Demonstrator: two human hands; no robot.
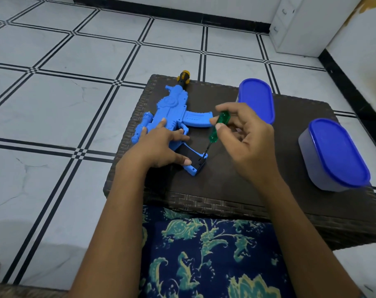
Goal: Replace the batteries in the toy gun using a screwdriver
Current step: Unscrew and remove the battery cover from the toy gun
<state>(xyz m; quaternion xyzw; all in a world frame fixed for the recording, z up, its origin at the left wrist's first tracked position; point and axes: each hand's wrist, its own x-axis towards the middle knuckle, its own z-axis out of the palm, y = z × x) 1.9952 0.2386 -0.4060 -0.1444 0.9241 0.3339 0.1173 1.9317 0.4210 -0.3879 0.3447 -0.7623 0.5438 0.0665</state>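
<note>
Head view: the blue toy gun [172, 112] lies flat on a dark woven table [236, 190], just left of the frame's centre. The left hand [159, 147] presses it down with its fingers spread. The right hand [249, 145] pinches the green handle of a screwdriver [218, 127] between thumb and fingertips, with the tip set on the gun's black grip panel [193, 155]. A blue-lidded tub [256, 100] stands right of centre, and a second tub [335, 155] stands at the right edge.
</note>
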